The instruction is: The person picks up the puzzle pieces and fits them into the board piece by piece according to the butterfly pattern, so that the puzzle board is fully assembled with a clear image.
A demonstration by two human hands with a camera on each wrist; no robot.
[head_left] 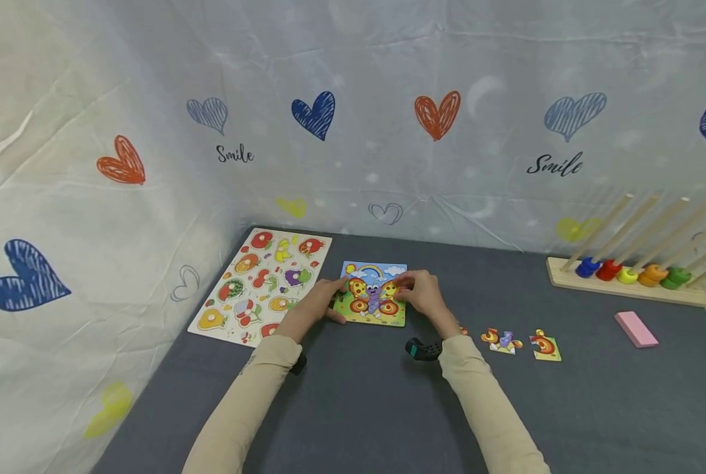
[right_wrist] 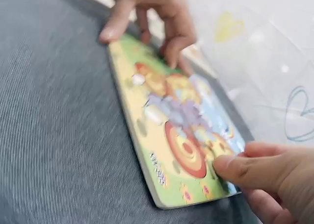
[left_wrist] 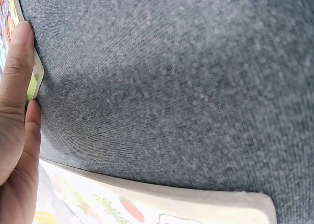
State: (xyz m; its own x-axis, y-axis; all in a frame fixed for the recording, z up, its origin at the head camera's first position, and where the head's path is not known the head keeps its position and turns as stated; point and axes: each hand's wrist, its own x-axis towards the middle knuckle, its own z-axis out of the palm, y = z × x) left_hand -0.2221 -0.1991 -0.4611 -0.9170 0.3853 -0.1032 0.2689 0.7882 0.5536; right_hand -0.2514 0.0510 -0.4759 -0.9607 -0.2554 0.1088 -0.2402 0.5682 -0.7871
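A butterfly puzzle board (head_left: 369,318) lies on the dark cloth table in the head view. My left hand (head_left: 322,299) holds it at its left side, with the thumb by the lower corner and the fingers along the edge; the left wrist view shows these fingers (left_wrist: 18,62) against the board's rim. At the upper right part of the board, my right hand (head_left: 422,293) pinches a yellow-orange puzzle piece (head_left: 390,290) over the picture. Blur in the right wrist view hides how the piece sits. Loose puzzle pieces (head_left: 502,341) lie to the right, one partly behind the right wrist.
A fruit board (head_left: 234,289) lies close on the left. A wooden peg rack (head_left: 625,282) with coloured rings stands at the back right. In front of it is a pink block (head_left: 636,329). A white curtain with hearts (head_left: 388,164) hangs behind the table.
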